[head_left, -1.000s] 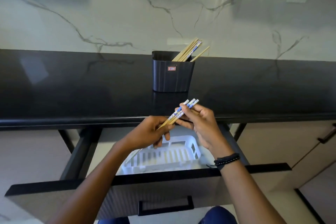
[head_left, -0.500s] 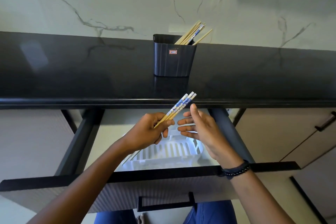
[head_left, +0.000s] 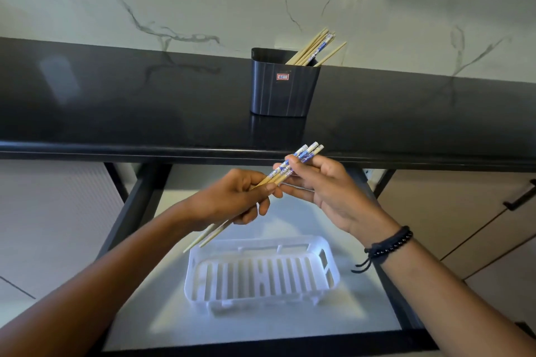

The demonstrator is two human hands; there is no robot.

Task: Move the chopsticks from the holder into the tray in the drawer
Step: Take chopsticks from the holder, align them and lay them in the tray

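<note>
A small bundle of wooden chopsticks with blue-and-white tops (head_left: 304,153) slants over the open drawer. My left hand (head_left: 232,200) grips the bundle at its middle, and its thin tips stick out below that hand. My right hand (head_left: 327,191) pinches the patterned top ends between thumb and fingers. A white slotted tray (head_left: 261,272) lies in the drawer (head_left: 362,316) below both hands, with nothing in it. On the black counter stands a dark holder (head_left: 282,87) with several more chopsticks (head_left: 314,48) leaning to the right.
The black countertop edge (head_left: 145,148) overhangs the back of the drawer. A white marble wall rises behind the holder. A closed cabinet with a dark handle (head_left: 519,197) is at the right. The drawer's dark front rail runs along the bottom.
My right hand, open beside the bundle half a second ago, has closed on its top ends again. The view has tilted down, showing more of the tray and drawer floor.
</note>
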